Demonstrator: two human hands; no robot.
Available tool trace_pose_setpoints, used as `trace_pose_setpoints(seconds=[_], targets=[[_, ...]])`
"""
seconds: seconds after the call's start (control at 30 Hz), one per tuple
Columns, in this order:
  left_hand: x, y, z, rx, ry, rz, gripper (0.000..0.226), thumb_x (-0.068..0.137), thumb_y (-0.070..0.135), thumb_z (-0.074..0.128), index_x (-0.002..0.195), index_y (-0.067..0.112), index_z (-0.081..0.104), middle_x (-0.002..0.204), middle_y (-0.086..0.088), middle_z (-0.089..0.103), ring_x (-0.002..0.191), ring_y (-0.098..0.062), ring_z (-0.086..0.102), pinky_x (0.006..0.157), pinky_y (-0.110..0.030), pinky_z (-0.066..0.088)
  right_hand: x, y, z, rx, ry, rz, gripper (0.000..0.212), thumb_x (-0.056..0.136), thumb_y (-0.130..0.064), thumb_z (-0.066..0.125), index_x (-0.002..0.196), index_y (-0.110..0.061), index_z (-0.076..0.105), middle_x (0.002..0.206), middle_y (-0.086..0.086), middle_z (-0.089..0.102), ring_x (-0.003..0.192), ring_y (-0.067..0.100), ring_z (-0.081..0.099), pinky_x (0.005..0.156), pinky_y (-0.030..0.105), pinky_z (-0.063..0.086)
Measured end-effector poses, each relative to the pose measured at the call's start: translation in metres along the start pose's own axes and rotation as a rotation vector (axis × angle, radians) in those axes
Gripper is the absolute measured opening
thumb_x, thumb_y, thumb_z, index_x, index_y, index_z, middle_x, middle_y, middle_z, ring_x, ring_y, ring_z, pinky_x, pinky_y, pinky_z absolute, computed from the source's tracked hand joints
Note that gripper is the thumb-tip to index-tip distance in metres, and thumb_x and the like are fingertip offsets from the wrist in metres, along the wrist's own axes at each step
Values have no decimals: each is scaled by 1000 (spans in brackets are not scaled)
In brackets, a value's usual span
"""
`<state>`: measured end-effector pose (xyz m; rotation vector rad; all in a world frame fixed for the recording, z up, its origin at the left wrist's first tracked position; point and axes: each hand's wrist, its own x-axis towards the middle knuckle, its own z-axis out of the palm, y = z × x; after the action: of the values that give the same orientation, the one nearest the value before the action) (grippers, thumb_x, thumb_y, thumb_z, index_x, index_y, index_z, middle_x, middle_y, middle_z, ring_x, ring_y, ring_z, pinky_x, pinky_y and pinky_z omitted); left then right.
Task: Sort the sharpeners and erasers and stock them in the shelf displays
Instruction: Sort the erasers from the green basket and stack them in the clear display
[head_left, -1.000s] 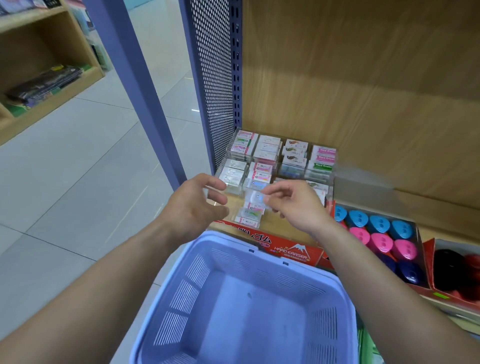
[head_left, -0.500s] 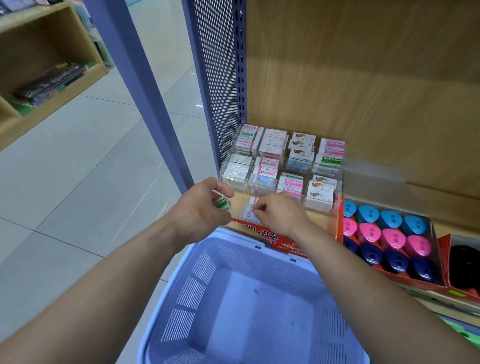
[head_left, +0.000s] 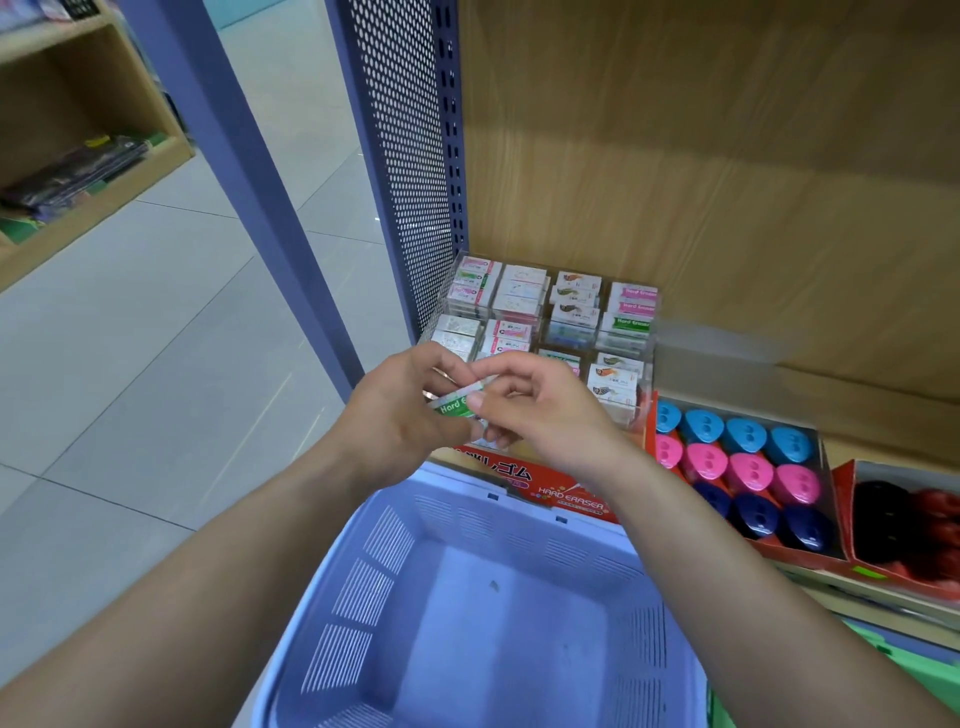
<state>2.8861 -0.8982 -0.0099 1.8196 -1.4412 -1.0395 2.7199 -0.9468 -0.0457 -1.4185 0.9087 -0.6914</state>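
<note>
My left hand (head_left: 395, 415) and right hand (head_left: 540, 410) both pinched one small, flat, green-labelled eraser (head_left: 457, 405) above the slotted plastic basket (head_left: 363, 587).

Green-labelled eraser (head_left: 456, 407), marked "Hard E…", lies tilted, pinched between the left hand (head_left: 395, 421) and right hand (head_left: 556, 410), just in front of the clear display case (head_left: 652, 338). Boxed erasers (head_left: 519, 296) fill the case's stepped compartments. At right, a red tray (head_left: 802, 560) holds teardrop sharpeners (head_left: 748, 470): blue row far, pink middle, navy near. Black and red sharpeners (head_left: 883, 519) lie farther right.
</note>
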Motion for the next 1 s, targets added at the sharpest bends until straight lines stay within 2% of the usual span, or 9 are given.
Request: trace_pose_setpoints(seconds=[0.1, 0.27, 0.4, 0.47, 0.53, 0.63, 0.73, 0.83, 1.0], targets=[[1, -1, 0, -7, 10, 25, 32, 76, 17, 88, 96, 29, 66, 95, 0, 71, 69, -16, 63, 65, -36, 51, 1, 0, -6, 76, 22, 33, 14, 93, -6, 70, 104, -13, 69, 75, 4, 69, 70, 21, 67, 69, 33, 58], [4, -2, -2, -47, 38, 9, 23, 84, 8, 79, 95, 24, 67, 99, -10, 70, 73, -26, 69, 70, -39, 57, -2, 6, -19, 98, 17, 73, 14, 92, 1, 69, 102, -8, 64, 88, 9, 66, 76, 27, 74, 69, 31, 60], [4, -6, 2, 23, 4, -10, 26, 87, 9, 76, 103, 27, 66, 100, 1, 71, 81, -22, 70, 64, -27, 55, -8, 21, -24, -174, 25, 7, 23, 91, -7, 72, 105, -25, 73, 96, 6, 69, 71, 28, 71, 62, 28, 54], [3, -10, 2, 115, -32, -13, 29, 87, 21, 78, 110, 30, 64, 105, 8, 67, 86, -13, 67, 68, -19, 52, -10, 31, -37, -291, 103, 10, 25, 90, -11, 73, 103, -32, 76, 99, -3, 72, 67, 16, 68, 62, 27, 53], [2, -12, 1, 230, -56, -10, 34, 86, 35, 77, 116, 34, 62, 109, 14, 64, 94, -5, 62, 75, -19, 47, -8, 42, -57, -375, 230, 43, 23, 91, -12, 72, 105, -30, 76, 98, -10, 72, 66, 11, 67, 65, 29, 55], [2, -12, 0, 355, -65, -4, 39, 87, 44, 74, 122, 35, 60, 113, 17, 61, 101, -9, 59, 85, -23, 45, 6, 57, -82, -549, 401, 41, 19, 94, -16, 69, 108, -27, 76, 98, -17, 70, 81, 2, 65, 78, 25, 53], [3, -9, 2, 418, -66, -3, 39, 88, 46, 72, 124, 35, 59, 115, 18, 60, 104, -10, 57, 85, -24, 42, 30, 65, -94, -665, 456, 14, 18, 94, -17, 68, 110, -23, 76, 105, -7, 74, 95, 6, 65, 86, 25, 53], [5, -9, 5, 434, -76, 6, 38, 89, 47, 70, 124, 35, 59, 116, 17, 60, 103, -9, 56, 84, -22, 39, 58, 69, -99, -673, 524, 47, 15, 95, -23, 65, 109, -24, 73, 100, -8, 72, 98, 14, 66, 86, 37, 57], [8, -8, 13, 427, -114, 12, 38, 90, 46, 69, 125, 34, 60, 116, 16, 59, 109, -10, 56, 88, -22, 41, 86, 72, -99, -632, 609, 116, 15, 93, -35, 69, 105, -27, 65, 90, -13, 64, 88, 14, 65, 80, 34, 57]])
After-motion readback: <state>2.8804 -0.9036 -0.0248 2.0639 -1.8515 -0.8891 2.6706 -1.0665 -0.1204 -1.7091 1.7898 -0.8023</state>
